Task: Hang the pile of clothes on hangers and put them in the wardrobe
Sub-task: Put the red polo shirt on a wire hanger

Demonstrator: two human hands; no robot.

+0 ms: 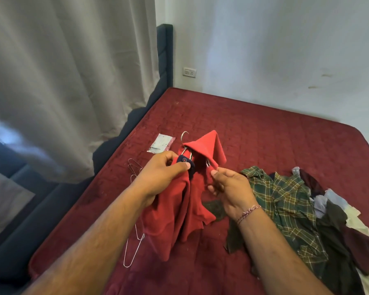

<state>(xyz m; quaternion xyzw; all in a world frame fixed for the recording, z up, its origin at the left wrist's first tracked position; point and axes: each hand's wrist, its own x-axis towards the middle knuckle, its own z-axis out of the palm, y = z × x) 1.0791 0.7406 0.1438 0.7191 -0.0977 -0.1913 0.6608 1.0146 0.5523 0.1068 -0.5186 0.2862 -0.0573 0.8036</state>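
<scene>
Red polo shirt (175,211) mid-frame, on a wire hanger (184,136); left hand (164,177) pinches the navy placket, right hand (230,188) pinches the collar, likely to button it

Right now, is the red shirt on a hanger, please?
Yes: the red shirt hangs from a hanger, whose hook shows above the collar.

Reds everywhere, plus one loud plaid

Bright red polo shirt (175,209) with a navy placket and a red button, on a dark maroon quilted bed (264,135). Green plaid shirt (290,207) crossed with yellow and white lines, topping a pile of clothes (341,222) in black, burgundy, pale blue and cream. Silver wire hangers (134,231). Grey curtain (73,81), white wall (285,50), navy bed frame (165,56), red-and-white thread bracelet (248,212).
</scene>
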